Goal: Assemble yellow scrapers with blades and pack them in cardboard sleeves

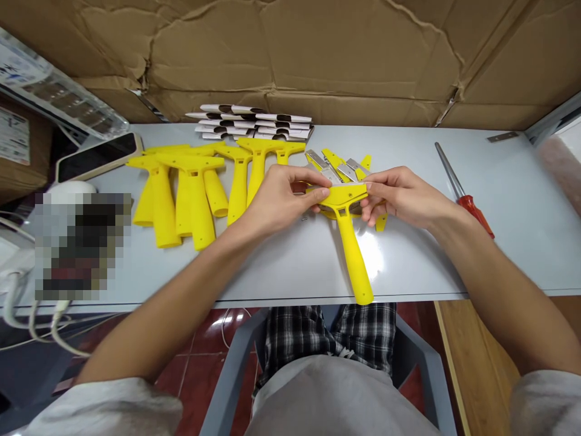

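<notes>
A yellow scraper handle [354, 260] with a wide T-shaped head is held between my two hands, its grip end pointing down past the table's front edge. My left hand [288, 197] pinches the left end of the head between thumb and fingers. At the right end, my right hand [402, 197] closes its thumb and fingertips on the same head. Just behind lie yellow end pieces [334, 162] and metal blade plates [318, 160] in a small heap, partly hidden by the hands. A tiny screw [304, 218] seems to lie near my left fingers.
Several yellow scraper handles [200, 206] lie to the left, with stacked white sleeves [254, 124] behind them. A red-handled screwdriver [472, 212] lies right, and a flat metal plate [502, 137] at the far right. A phone [100, 158] and a cardboard wall [318, 60] border the table.
</notes>
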